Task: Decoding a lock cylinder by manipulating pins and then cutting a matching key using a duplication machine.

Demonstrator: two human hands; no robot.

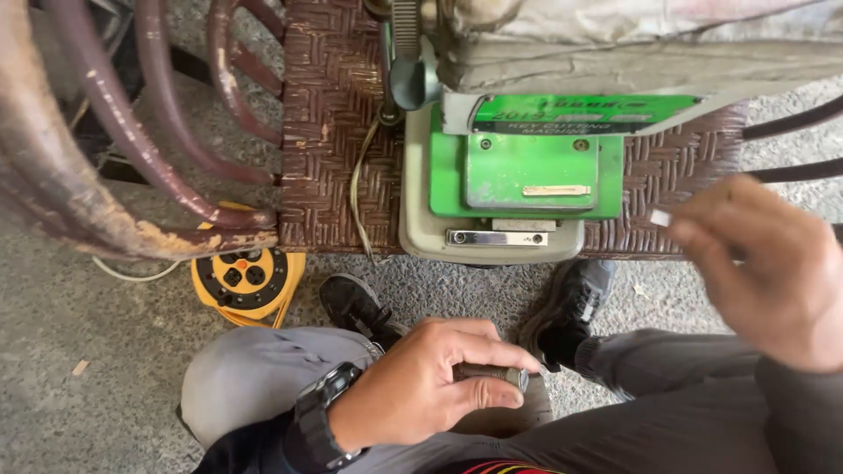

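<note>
My left hand (430, 382), with a black watch on the wrist, rests on my lap and is closed around a small dark cylindrical tool with a metal tip (496, 375). My right hand (764, 263) is raised at the right, blurred, pinching a small pale metal piece (660, 218) between thumb and fingers. In front of me stands a green and grey key-cutting machine (518, 180) on a brown woven seat (338, 132). A small brass-coloured key (556, 190) lies on the machine's green plate.
A yellow and black cable reel (248, 281) sits on the concrete floor at the left. Curved brown rattan chair arms (123, 140) fill the upper left. My black shoes (571, 307) stand below the seat edge. A pale cloth (632, 39) covers the machine's back.
</note>
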